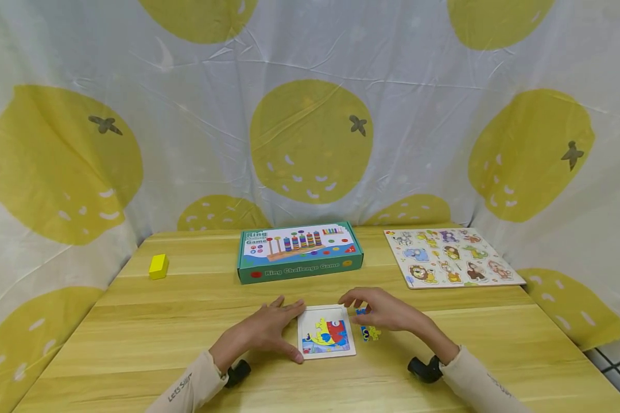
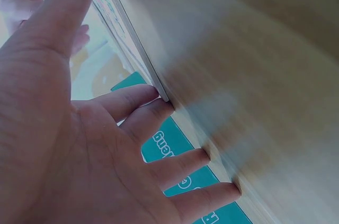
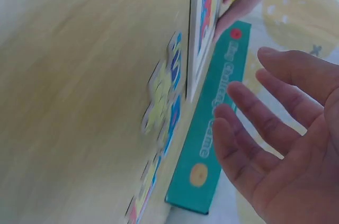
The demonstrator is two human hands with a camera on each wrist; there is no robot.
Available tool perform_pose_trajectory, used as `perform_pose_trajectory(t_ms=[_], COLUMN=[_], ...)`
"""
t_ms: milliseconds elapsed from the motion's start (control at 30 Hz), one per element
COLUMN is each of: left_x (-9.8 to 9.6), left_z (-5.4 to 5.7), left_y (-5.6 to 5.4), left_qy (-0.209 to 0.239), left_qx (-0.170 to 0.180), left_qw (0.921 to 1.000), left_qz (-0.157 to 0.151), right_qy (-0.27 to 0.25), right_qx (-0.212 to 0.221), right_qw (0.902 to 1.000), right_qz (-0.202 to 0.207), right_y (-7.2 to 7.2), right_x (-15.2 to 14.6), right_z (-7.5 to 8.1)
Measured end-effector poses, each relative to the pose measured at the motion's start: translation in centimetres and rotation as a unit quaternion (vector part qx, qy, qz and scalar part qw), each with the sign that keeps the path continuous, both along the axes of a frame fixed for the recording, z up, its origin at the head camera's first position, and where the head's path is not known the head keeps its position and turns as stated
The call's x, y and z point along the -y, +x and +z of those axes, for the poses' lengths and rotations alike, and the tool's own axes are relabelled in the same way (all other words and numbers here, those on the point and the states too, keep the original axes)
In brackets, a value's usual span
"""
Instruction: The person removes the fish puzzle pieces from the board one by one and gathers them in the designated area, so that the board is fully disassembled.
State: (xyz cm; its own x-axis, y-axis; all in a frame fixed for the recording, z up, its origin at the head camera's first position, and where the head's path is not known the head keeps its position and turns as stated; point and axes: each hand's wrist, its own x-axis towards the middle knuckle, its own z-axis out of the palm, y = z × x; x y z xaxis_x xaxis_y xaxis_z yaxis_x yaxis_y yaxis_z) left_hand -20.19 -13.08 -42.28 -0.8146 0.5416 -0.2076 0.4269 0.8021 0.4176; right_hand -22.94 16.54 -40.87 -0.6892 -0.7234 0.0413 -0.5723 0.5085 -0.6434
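A small jigsaw tray (image 1: 326,355) with a white frame lies on the table, its lower part filled with joined red, yellow and blue pieces. My left hand (image 1: 266,328) is spread at its left side, thumb and fingertips touching the frame; the left wrist view shows straight fingers (image 2: 180,168) reaching down to the tabletop. Over the tray's right side hovers my right hand (image 1: 384,310), fingers loosely bent, nothing between them in the right wrist view. Loose puzzle pieces (image 3: 159,99) in yellow and blue lie beside the tray, partly hidden under that hand in the head view.
Behind the tray lies a green Ring Challenge Game box (image 1: 299,269). An animal puzzle board (image 1: 449,258) occupies the back right, and a yellow block (image 1: 158,267) stands at the back left. A lemon-print cloth (image 1: 310,57) hangs along the table's far edge.
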Motion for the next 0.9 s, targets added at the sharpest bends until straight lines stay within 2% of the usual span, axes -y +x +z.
perform_pose_trajectory(t_ms=[233,500,900], left_x=[-0.2,-0.3,-0.2], left_z=[0.2,0.3,0.2], left_y=[0.0,0.1,0.0], left_qy=[0.000,0.001,-0.001], left_qx=[-0.002,-0.001,-0.008], left_qw=[1.0000,1.0000,0.9999], left_qz=[-0.003,-0.004,-0.007], right_qy=[0.047,0.084,0.098], right_qx=[0.000,-0.005,-0.018], right_qw=[0.9987,0.9955,0.9943], right_qz=[0.022,0.043,0.038], right_y=[-0.3,-0.7,-1.1], right_x=[2.6,4.1,4.6], right_z=[-0.1,-0.4,-1.2])
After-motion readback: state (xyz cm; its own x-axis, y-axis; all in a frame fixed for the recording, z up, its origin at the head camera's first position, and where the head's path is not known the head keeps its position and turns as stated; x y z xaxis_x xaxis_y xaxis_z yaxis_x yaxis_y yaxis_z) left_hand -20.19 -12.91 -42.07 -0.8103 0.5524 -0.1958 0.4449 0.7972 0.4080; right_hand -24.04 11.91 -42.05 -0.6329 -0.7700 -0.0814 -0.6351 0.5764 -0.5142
